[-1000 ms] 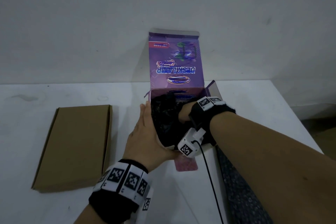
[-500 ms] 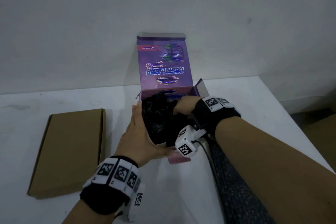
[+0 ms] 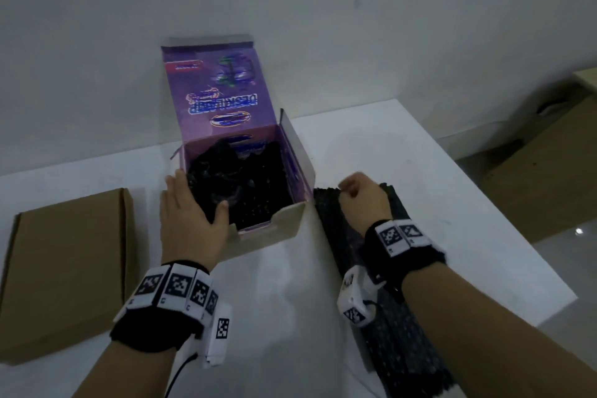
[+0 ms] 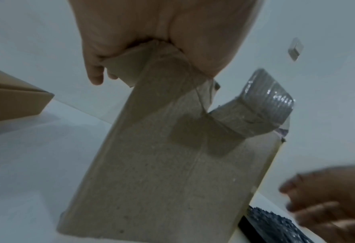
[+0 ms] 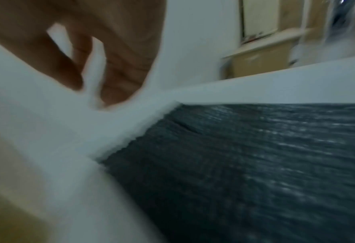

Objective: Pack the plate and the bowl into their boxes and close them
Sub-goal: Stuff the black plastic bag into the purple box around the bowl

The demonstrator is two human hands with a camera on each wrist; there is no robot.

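The purple box (image 3: 290, 218) stands open on the white table, its lid (image 3: 219, 97) upright against the wall. A dark, black-wrapped thing (image 3: 239, 184) fills its inside; I cannot make out the bowl itself. My left hand (image 3: 193, 203) grips the box's near-left wall, thumb inside and fingers outside; in the left wrist view the left hand (image 4: 151, 32) folds a cardboard flap of the purple box (image 4: 162, 172). My right hand (image 3: 355, 194) hovers with loosely curled fingers over the far end of a black foam sheet (image 3: 403, 342), holding nothing. The right wrist view is blurred.
A closed flat brown cardboard box (image 3: 64, 268) lies on the table's left side. The black foam sheet (image 5: 255, 164) runs from the purple box toward me. The table's right edge (image 3: 517, 236) drops to a floor with cardboard cartons (image 3: 549, 171).
My right hand has come out of the purple box and swung right over the black foam sheet. The left hand stays on the box's left wall.
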